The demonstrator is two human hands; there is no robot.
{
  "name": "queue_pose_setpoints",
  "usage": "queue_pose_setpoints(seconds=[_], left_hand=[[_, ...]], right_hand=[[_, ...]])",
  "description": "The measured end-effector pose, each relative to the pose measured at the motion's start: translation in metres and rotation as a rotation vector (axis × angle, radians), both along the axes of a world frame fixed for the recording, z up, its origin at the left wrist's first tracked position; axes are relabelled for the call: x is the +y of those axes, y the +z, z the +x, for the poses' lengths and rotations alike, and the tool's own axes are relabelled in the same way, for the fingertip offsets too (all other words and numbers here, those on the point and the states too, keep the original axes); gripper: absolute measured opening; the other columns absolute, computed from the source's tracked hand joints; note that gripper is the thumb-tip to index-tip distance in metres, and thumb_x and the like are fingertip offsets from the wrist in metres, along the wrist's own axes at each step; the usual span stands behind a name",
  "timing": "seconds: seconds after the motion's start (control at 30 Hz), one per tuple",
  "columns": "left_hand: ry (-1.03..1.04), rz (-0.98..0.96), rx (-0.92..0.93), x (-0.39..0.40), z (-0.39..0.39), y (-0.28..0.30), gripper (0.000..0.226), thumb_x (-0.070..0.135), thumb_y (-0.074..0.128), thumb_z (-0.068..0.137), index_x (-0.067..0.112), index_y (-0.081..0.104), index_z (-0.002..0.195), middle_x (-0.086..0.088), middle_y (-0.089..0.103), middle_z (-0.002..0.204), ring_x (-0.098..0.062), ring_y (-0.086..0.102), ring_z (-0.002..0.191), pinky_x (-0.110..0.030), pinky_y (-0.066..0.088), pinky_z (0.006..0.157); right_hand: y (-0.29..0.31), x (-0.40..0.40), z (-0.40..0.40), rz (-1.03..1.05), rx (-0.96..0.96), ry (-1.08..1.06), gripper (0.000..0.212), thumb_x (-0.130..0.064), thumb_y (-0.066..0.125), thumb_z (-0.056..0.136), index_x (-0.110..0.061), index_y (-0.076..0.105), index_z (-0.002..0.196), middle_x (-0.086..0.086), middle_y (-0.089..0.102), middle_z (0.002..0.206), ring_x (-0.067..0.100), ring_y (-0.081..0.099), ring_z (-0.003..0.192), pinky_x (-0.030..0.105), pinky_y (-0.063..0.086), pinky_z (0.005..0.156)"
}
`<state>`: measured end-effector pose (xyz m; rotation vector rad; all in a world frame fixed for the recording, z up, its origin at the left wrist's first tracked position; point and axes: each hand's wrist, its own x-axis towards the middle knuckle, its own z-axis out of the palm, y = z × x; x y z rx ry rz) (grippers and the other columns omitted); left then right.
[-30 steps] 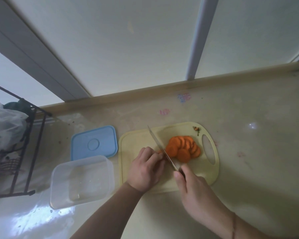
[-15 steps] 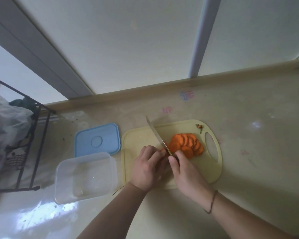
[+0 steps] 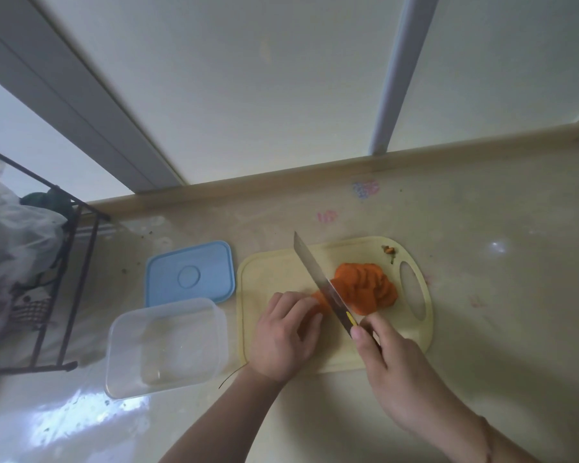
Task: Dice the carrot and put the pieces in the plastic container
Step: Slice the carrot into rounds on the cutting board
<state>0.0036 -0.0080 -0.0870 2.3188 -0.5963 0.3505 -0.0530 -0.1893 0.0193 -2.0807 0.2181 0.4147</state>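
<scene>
1. The person stood at the counter [image 3: 482, 329] with a pale yellow cutting board [image 3: 274, 272] in the middle of the frame, its handle hole toward the right.
2. The left hand [image 3: 283, 332] lay on the board with its fingers curled over the uncut stub of carrot [image 3: 321, 297], pinning it down; only a small orange end showed past the knuckles.
3. The right hand [image 3: 390, 359] was wrapped around the handle of the knife [image 3: 318, 279], thumb along the side, with the blade slanting toward the upper left and its edge set against the stub just beside the left fingertips.
4. A heap of round carrot slices [image 3: 368, 287] lay right of the blade, fanned over one another, with a bit of trimmed carrot top [image 3: 389, 250] near the board's upper right corner.
5. The clear plastic container [image 3: 164, 345] sat at lower left, just beside the board, apparently holding no carrot; its blue lid [image 3: 189, 274] lay flat just above it in the frame.
6. I judged the work to be in the slicing stage, nearly through the carrot but not yet at dicing.
7. The next cut would call for the left fingertips tucked back from the edge, as little carrot was left to hold.
8. After that the rounds would need cross-cutting before any went into the container.
</scene>
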Motion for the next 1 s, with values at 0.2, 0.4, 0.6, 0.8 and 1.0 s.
queue_pose_setpoints(seconds=[0.2, 0.4, 0.6, 0.8, 1.0], left_hand=[[-0.025, -0.024, -0.015, -0.001, 0.001, -0.003, 0.016, 0.010, 0.077, 0.085, 0.010, 0.072, 0.100, -0.003, 0.066, 0.096, -0.026, 0.060, 0.082, -0.036, 0.052, 0.072], [-0.052, -0.048, -0.047, 0.000, 0.002, -0.013, 0.017, 0.010, 0.081, 0.083, 0.013, 0.071, 0.097, -0.001, 0.065, 0.097, -0.024, 0.060, 0.083, -0.029, 0.051, 0.075], [-0.085, -0.038, -0.096, 0.001, 0.001, -0.015, 0.013, 0.017, 0.075, 0.090, 0.008, 0.074, 0.099, -0.005, 0.068, 0.099, -0.026, 0.057, 0.078, -0.032, 0.050, 0.072], [-0.072, -0.052, -0.077, 0.004, 0.007, -0.014, 0.013, 0.018, 0.076, 0.090, 0.008, 0.074, 0.099, -0.005, 0.067, 0.094, -0.026, 0.058, 0.075, -0.035, 0.051, 0.070], [-0.073, -0.043, -0.071, 0.003, 0.005, -0.013, 0.013, 0.014, 0.078, 0.088, 0.007, 0.076, 0.098, -0.005, 0.068, 0.093, -0.027, 0.060, 0.074, -0.038, 0.054, 0.068]], right_hand=[[0.001, 0.006, -0.011, -0.070, 0.010, 0.025, 0.032, -0.055, 0.031, 0.094, -0.025, 0.040, 0.088, -0.018, 0.054, 0.059, 0.011, 0.047, 0.053, 0.029, 0.035, 0.053], [-0.002, 0.012, -0.011, -0.081, 0.005, 0.069, 0.028, -0.051, 0.025, 0.097, -0.027, 0.033, 0.084, -0.013, 0.054, 0.060, 0.014, 0.045, 0.054, 0.034, 0.034, 0.056], [-0.023, 0.025, 0.020, -0.124, -0.005, 0.050, 0.027, -0.044, 0.027, 0.101, -0.028, 0.034, 0.081, -0.003, 0.049, 0.063, 0.012, 0.045, 0.057, 0.034, 0.030, 0.058], [-0.026, 0.024, 0.009, -0.136, -0.027, 0.055, 0.026, -0.047, 0.028, 0.100, -0.028, 0.035, 0.084, -0.004, 0.048, 0.060, 0.013, 0.042, 0.055, 0.036, 0.031, 0.060], [-0.021, 0.004, -0.018, -0.100, 0.046, 0.083, 0.029, -0.045, 0.029, 0.100, -0.024, 0.036, 0.081, -0.001, 0.050, 0.059, 0.014, 0.047, 0.057, 0.039, 0.033, 0.063]])
